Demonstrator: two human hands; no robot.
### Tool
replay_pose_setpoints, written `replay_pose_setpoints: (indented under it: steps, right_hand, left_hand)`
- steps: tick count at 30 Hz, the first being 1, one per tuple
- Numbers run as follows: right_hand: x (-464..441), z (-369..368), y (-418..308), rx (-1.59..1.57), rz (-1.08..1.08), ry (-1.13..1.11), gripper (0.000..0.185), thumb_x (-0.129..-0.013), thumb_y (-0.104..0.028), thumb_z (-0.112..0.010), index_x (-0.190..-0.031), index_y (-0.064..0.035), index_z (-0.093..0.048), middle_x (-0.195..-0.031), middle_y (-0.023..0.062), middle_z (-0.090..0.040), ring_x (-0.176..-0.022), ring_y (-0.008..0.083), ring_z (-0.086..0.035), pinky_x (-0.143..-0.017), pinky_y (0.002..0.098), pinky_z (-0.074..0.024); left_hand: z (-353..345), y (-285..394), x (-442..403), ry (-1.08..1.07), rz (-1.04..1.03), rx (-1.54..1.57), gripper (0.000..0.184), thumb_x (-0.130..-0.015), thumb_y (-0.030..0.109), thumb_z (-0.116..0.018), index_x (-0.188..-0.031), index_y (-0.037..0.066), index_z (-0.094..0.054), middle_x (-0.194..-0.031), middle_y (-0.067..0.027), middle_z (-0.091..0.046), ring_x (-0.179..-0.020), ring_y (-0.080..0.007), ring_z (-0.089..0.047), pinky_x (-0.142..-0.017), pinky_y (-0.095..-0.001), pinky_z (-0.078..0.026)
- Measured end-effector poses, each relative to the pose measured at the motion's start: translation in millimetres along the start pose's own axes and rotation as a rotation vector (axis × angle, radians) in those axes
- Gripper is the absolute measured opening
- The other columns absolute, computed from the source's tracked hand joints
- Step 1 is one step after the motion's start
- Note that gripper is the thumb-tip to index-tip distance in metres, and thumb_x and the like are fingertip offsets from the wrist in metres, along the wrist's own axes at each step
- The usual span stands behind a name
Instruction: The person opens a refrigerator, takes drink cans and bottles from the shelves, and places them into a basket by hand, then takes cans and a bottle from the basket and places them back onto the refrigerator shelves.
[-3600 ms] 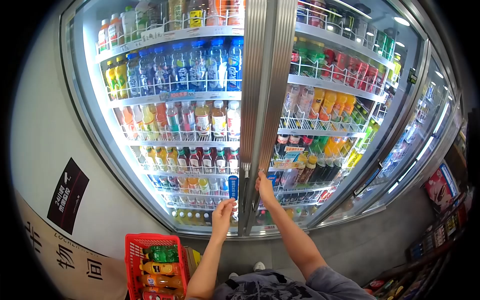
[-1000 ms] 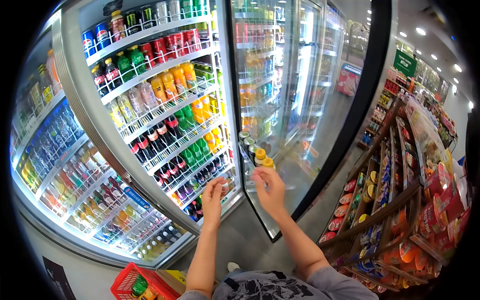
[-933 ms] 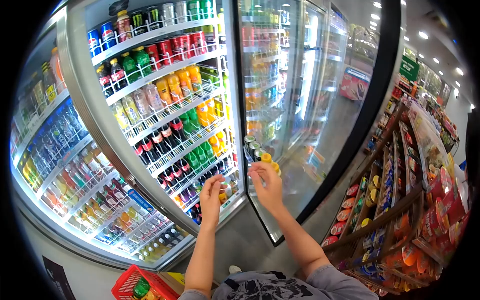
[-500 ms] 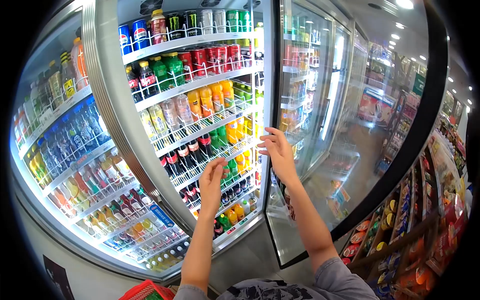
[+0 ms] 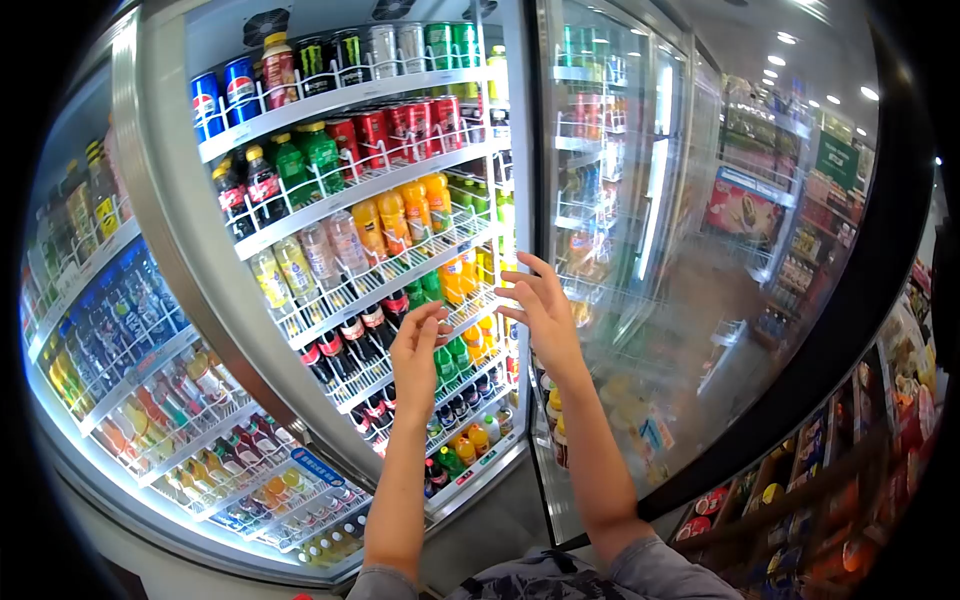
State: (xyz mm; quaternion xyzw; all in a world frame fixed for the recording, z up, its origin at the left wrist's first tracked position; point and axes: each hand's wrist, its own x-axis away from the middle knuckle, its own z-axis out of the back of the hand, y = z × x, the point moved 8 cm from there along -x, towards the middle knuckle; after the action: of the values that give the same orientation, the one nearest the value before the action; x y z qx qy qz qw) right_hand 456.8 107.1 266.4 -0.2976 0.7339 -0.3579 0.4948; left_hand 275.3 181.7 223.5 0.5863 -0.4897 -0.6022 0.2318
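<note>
In front of the open drinks cooler [image 5: 452, 322], both hands are raised with nothing in them. My left hand [image 5: 414, 350] has loosely bent fingers, before the shelves of dark cola bottles [image 5: 362, 335] and green bottles [image 5: 425, 288]. My right hand [image 5: 545, 318] spreads its fingers near the cooler's right side, beside the orange drink bottles [image 5: 457, 278]. No bottle appears to be touched by either hand. Higher up stand red cans [image 5: 408, 128], green bottles and blue cans [image 5: 241, 90].
To the right, the glass door [image 5: 640, 300] stands swung open, with a black frame [image 5: 850, 310]. A second cooler [image 5: 120, 330] full of bottles is on the left. Snack shelves [image 5: 800, 500] lie at lower right.
The view has shifted, so the cooler shelves sit further left and the door fills more of the right side. The red basket at the bottom has almost left the view. Both hands stay empty.
</note>
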Motion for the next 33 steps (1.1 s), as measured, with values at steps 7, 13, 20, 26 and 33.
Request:
replay_pose_setpoints:
  steps: [7,13,20,26,33]
  right_hand:
    - [-19.2,71.3,5.8,0.035,-0.025,0.065,0.045,-0.101,-0.025,-0.051,-0.141,-0.0058,-0.041,-0.130,0.0198,-0.053,-0.115,0.0269,-0.059,-0.096,0.0383,-0.0513]
    - [-59.7,72.1,2.6,0.061,-0.085,0.028,0.045,-0.101,-0.029,-0.050,-0.139,-0.0069,-0.042,-0.130,0.0188,-0.055,-0.116,0.0273,-0.058,-0.096,0.0385,-0.0510]
    - [-134.7,53.1,13.7,0.037,-0.091,-0.077,0.044,-0.101,-0.029,-0.046,-0.137,-0.0033,-0.044,-0.127,0.0180,-0.058,-0.115,0.0268,-0.060,-0.096,0.0375,-0.0506]
    - [-192.5,27.7,43.4,-0.020,-0.105,-0.093,0.046,-0.099,-0.031,-0.046,-0.134,-0.0013,-0.048,-0.120,0.0157,-0.061,-0.108,0.0248,-0.062,-0.093,0.0365,-0.0513]
    - [-266.2,-15.2,74.3,0.005,-0.092,-0.119,0.047,-0.101,-0.033,-0.041,-0.133,0.0001,-0.048,-0.122,0.0205,-0.060,-0.107,0.0286,-0.064,-0.093,0.0383,-0.0524]
  left_hand:
    - [-56.3,-11.9,-41.9,-0.045,-0.038,0.077,0.027,-0.101,0.018,-0.051,-0.122,0.002,-0.060,-0.108,-0.0077,-0.066,-0.090,-0.0113,-0.061,-0.082,-0.0256,-0.049]
    - [-87.2,-10.9,-86.2,-0.039,-0.062,0.048,0.031,-0.101,0.020,-0.051,-0.125,0.003,-0.059,-0.114,-0.0073,-0.064,-0.093,-0.0122,-0.060,-0.083,-0.0266,-0.049]
    - [-76.0,-5.4,-124.4,0.011,-0.109,-0.020,0.030,-0.100,0.019,-0.051,-0.125,0.004,-0.059,-0.114,-0.0067,-0.065,-0.097,-0.0135,-0.061,-0.083,-0.0284,-0.048]
    - [-53.7,2.7,-190.1,-0.008,-0.147,-0.133,0.032,-0.099,0.015,-0.050,-0.128,0.005,-0.058,-0.118,-0.0073,-0.064,-0.098,-0.0124,-0.061,-0.077,-0.0248,-0.048]
    - [-9.8,18.7,-298.7,-0.011,-0.292,-0.294,0.037,-0.097,0.007,-0.045,-0.132,0.001,-0.055,-0.119,-0.0110,-0.064,-0.104,-0.0181,-0.062,-0.087,-0.0281,-0.048]
